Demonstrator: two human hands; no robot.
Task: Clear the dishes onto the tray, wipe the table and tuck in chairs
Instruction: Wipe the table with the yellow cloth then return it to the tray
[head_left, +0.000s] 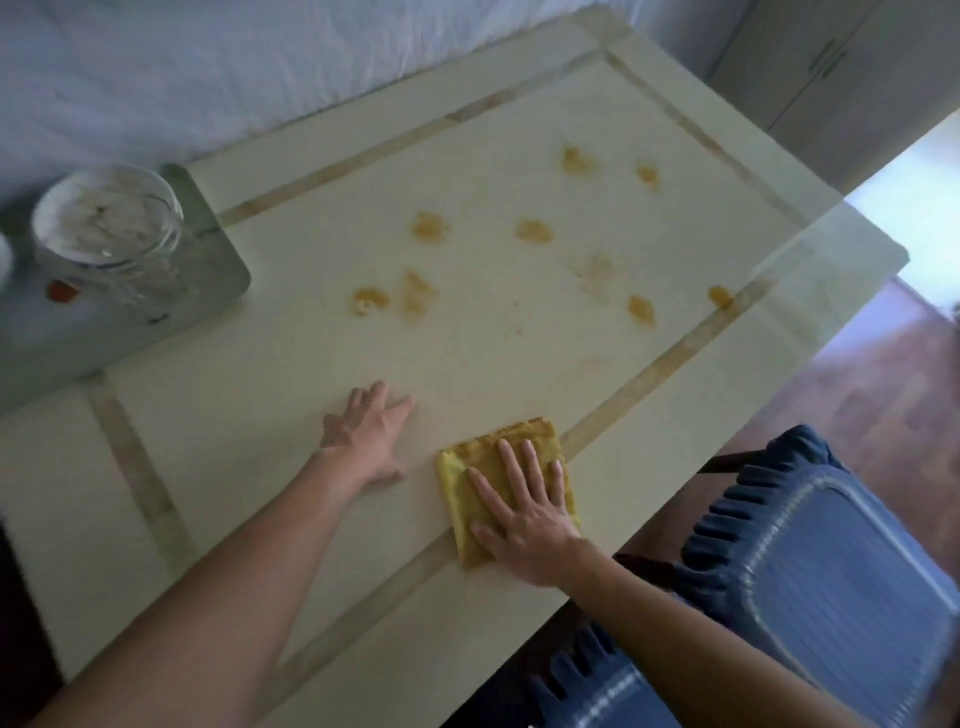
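A folded yellow cloth (470, 470) lies on the cream table (249, 457) near its front edge. My right hand (524, 512) presses flat on the cloth with fingers spread. My left hand (366, 434) rests flat on the bare tabletop just left of the cloth. Several orange-brown smears (533, 231) dot the middle and far right of the table. At the far left a grey metal tray (218, 280) carries a clear glass bowl (111, 228) with food residue.
A chair with a blue ruffled seat cover under clear plastic (810, 587) stands at the table's right side, pulled out. A white-covered bed (208, 67) runs along the far edge. Brown floor (883, 374) shows at right.
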